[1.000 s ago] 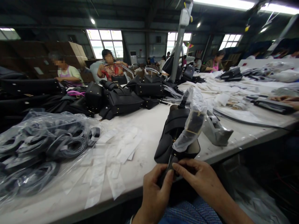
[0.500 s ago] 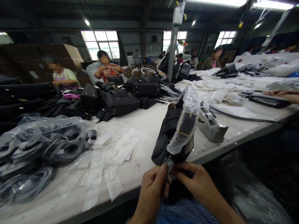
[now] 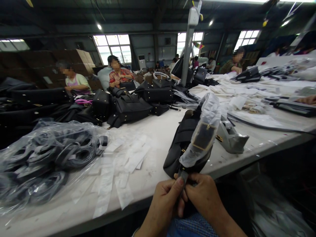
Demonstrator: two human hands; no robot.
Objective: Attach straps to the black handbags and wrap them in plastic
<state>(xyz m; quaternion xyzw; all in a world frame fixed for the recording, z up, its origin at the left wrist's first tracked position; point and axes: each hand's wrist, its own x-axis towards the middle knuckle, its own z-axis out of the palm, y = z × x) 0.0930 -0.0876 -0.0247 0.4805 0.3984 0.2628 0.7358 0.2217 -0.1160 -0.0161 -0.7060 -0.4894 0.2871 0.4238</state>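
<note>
A black handbag (image 3: 181, 144) lies on the white table (image 3: 158, 131), its near end over the front edge. Clear plastic wrap (image 3: 204, 131) covers its gold buckle. My left hand (image 3: 166, 204) and my right hand (image 3: 206, 199) meet just below the bag's near end. Both pinch a small grey strap end (image 3: 183, 176) that hangs from the bag, fingers pressed together around it.
A clear bag of black straps (image 3: 44, 158) lies at the left, with white paper strips (image 3: 116, 171) beside it. Several black handbags (image 3: 130, 105) are piled further back. A grey tape dispenser (image 3: 230, 138) stands right of my bag. Other people sit at the far side, and another person's hand (image 3: 307, 99) rests at the right.
My hands have closed together more tightly on the strap end and dropped slightly lower. The bag has stayed in place on the table edge.
</note>
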